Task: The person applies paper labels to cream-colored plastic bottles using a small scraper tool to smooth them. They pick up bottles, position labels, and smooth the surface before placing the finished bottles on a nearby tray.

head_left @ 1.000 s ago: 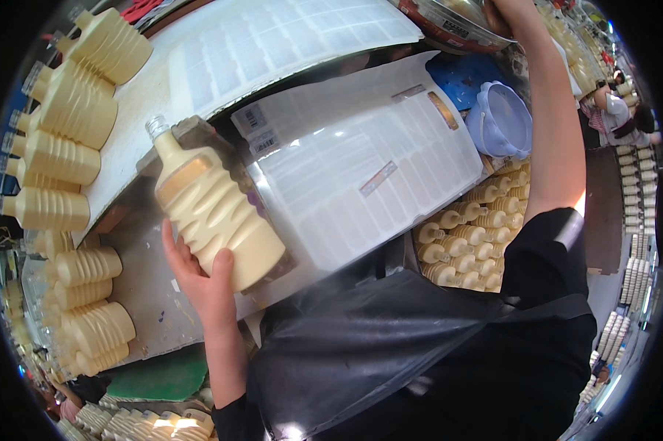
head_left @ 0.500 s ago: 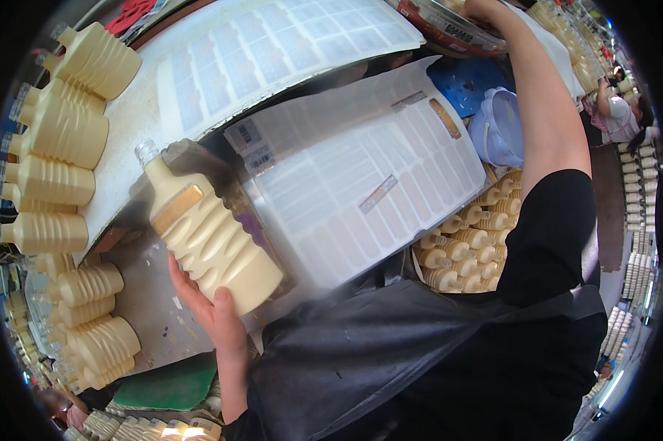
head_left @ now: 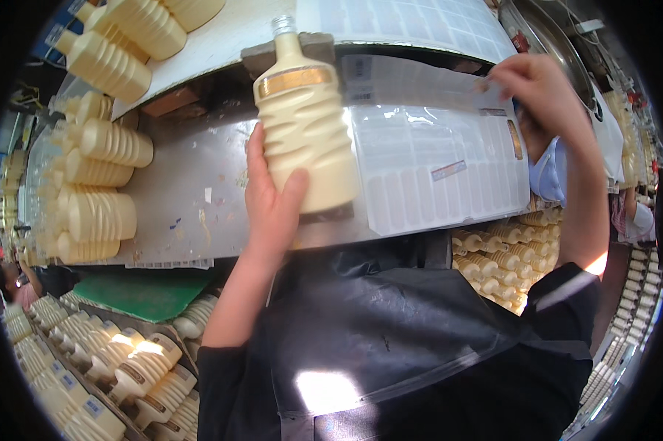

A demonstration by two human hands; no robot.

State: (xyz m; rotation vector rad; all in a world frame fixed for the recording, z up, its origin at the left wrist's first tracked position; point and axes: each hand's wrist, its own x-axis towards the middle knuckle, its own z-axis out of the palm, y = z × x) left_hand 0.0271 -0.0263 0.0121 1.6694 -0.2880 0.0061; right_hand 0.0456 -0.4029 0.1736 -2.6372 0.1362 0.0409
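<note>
My left hand (head_left: 271, 202) is wrapped round the lower part of a cream ribbed bottle (head_left: 307, 140), which has a clear threaded neck and a gold label across its shoulder. The bottle stands nearly upright in front of a dark block (head_left: 256, 59). Over the far right of a backing sheet of pale labels (head_left: 412, 195) is my right hand (head_left: 533, 84). Its fingers are bent together and somewhat blurred; whatever lies between the fingertips is too small to name. A gold label (head_left: 515, 140) remains on the sheet's right edge.
Several cream bottles (head_left: 107, 66) stand at the left of the white shelf (head_left: 236, 33), with others below them. A metal basin (head_left: 548, 37) and a light-blue bucket (head_left: 549, 173) are at the right. Beneath the bench are a crate of bottles (head_left: 508, 253) and a green board (head_left: 144, 294).
My right hand has come back from the basin toward the label sheet. The bottle in my left hand is more upright, and the whole view has turned.
</note>
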